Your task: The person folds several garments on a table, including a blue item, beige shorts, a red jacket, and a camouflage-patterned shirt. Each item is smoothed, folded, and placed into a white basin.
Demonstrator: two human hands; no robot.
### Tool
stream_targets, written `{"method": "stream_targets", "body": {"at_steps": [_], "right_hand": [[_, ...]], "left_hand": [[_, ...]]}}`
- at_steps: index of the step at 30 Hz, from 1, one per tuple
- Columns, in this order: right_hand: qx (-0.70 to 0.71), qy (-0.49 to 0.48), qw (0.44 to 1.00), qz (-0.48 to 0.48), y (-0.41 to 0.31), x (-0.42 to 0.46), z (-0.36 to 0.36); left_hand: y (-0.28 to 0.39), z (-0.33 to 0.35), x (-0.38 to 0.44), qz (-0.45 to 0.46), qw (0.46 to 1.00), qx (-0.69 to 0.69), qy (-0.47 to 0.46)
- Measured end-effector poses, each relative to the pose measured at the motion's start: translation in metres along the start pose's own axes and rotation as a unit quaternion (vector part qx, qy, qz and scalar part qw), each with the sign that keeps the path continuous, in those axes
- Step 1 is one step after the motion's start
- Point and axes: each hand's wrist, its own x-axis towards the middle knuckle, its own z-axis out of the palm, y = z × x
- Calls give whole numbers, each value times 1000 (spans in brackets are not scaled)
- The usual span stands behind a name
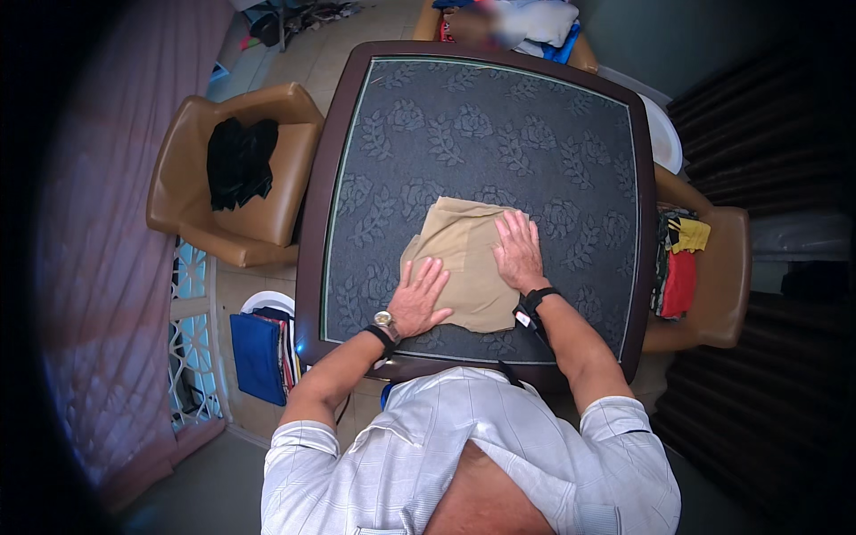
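Observation:
A folded tan garment lies flat on the glass-covered table, near the edge closest to me. My left hand rests palm down on its lower left part, fingers spread, with a watch and a black band on the wrist. On its upper right side lies my right hand, also palm down and gripping nothing; its wrist carries a black strap. Small creases run across the cloth between my hands, and its upper left edge shows several layers.
A black garment lies on the tan armchair at left. Folded clothes sit on the right-hand chair. Beside the table's near left corner stands a stool with folded blue cloth. More clothes lie on the far chair.

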Motion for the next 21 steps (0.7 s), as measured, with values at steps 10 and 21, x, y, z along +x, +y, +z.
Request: {"method": "stream_targets", "body": {"at_steps": [10, 21], "right_hand": [[80, 71, 967, 230, 8, -7, -25], [360, -77, 806, 464, 44, 30, -22]], "left_hand": [[-35, -34, 12, -156, 964, -120, 179], [-78, -27, 134, -394, 841, -369, 8]]}}
